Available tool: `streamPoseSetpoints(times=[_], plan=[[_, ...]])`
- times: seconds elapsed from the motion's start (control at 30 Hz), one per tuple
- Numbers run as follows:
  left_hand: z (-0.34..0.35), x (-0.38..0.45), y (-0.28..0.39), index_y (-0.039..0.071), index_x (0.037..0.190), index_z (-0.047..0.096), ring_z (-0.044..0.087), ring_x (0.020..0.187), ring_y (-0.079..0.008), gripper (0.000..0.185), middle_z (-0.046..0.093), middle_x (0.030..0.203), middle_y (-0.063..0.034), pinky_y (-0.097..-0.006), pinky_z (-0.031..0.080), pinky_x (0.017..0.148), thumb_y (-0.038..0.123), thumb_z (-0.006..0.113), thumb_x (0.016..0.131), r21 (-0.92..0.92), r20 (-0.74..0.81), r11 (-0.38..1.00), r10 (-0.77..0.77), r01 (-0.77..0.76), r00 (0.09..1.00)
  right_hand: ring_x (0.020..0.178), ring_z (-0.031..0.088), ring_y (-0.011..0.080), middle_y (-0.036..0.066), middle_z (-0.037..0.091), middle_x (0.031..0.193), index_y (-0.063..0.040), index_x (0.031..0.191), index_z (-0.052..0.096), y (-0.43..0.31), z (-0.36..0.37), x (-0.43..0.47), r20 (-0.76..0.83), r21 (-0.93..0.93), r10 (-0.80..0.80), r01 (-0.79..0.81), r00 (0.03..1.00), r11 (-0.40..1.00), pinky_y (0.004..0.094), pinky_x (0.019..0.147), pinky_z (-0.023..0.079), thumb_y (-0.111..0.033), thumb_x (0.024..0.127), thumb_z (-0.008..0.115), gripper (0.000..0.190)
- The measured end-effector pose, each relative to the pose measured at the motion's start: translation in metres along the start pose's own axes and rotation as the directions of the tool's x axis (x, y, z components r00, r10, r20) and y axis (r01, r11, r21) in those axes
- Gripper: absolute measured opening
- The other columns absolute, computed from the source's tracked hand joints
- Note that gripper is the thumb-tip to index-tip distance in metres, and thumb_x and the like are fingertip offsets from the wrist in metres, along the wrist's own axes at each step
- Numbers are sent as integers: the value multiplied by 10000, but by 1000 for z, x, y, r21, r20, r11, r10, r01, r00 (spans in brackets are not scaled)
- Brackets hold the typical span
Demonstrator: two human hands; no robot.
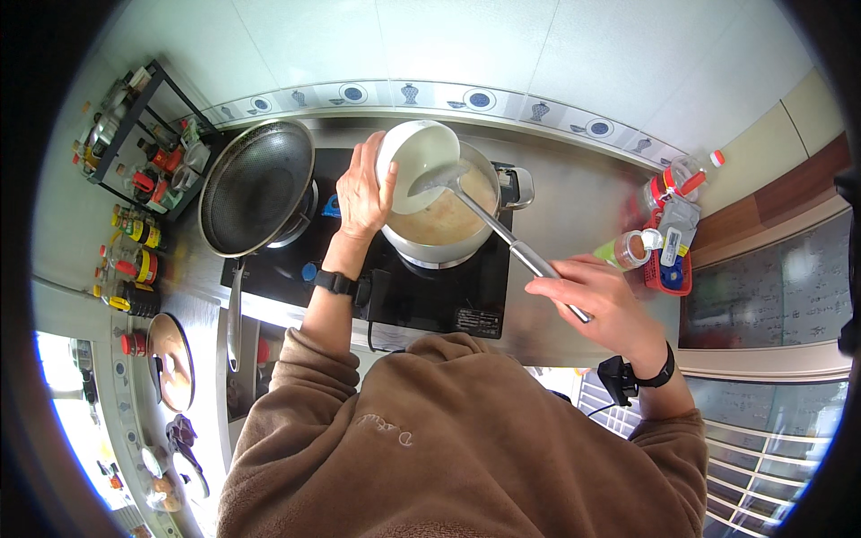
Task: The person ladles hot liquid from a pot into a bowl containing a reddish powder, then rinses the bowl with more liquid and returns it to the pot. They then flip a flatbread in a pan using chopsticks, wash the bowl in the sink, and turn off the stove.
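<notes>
My left hand [366, 189] grips a white bowl [416, 149] by its side and holds it tipped over the left part of a metal pot [440, 252]. Inside the pot is a cloudy, light-brown liquid [437, 222]. In my right hand [602, 299] is the handle of a metal spatula [491, 218]. Its blade reaches up to the mouth of the bowl, above the pot. Whether blade and bowl touch, I cannot tell. The pot sits on the right burner of a black cooktop [444, 302].
A dark wok [259, 191] rests on the left burner, its handle [235, 316] jutting past the counter's front edge. Bottles [138, 228] and a black spice rack [158, 134] line the left wall. At right are a red basket [679, 282] and a jar [632, 249]. A round lid [171, 363] lies left.
</notes>
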State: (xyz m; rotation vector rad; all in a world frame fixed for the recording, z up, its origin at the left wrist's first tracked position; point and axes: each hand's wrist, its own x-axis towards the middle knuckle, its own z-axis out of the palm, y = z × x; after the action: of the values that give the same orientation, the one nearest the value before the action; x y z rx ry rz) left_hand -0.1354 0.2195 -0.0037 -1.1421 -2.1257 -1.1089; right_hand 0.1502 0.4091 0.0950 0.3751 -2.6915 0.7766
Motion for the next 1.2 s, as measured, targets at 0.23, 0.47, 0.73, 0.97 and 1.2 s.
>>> streamPoseSetpoints(times=[0.23,0.47,0.73,0.97,1.2], plan=[[1,-2,1,15,1249,466,604,924,-406,464,575,1080,-225,-434,511,775,371,449,952,42,-22,997,-66,67,998,707,594,265,58,615,832,-121,1022,665,-5,-9,-7,54,9,-10,9,998,1000,358,668,499,44,691,657,369],[10,-7,-5,28,1242,472,597,982,-407,476,584,1118,-237,-451,475,858,416,362,987,-82,-87,914,-403,396,911,716,598,278,69,635,833,-114,1019,662,-7,-10,-16,-20,61,137,-136,990,989,354,642,477,52,715,638,347],[20,-11,-28,44,1158,556,543,513,-142,629,626,787,-93,-230,358,372,567,262,972,-588,235,311,-817,747,526,843,691,224,136,691,918,39,1034,611,0,2,-26,-145,467,430,-321,891,824,313,751,511,-17,887,526,179],[25,-9,-26,18,1139,544,480,419,-139,654,606,698,-89,-243,346,356,580,256,968,-669,308,174,-820,723,482,809,701,296,209,681,878,70,1087,556,13,14,-19,-232,727,605,-277,762,628,361,825,503,-166,965,462,282],[25,-10,-15,27,1148,477,463,430,-136,617,555,718,-79,-239,365,373,582,274,968,-635,160,367,-798,680,581,762,693,348,223,665,839,71,1077,554,20,17,-21,-251,781,610,-215,752,587,419,774,541,-179,966,464,288]])
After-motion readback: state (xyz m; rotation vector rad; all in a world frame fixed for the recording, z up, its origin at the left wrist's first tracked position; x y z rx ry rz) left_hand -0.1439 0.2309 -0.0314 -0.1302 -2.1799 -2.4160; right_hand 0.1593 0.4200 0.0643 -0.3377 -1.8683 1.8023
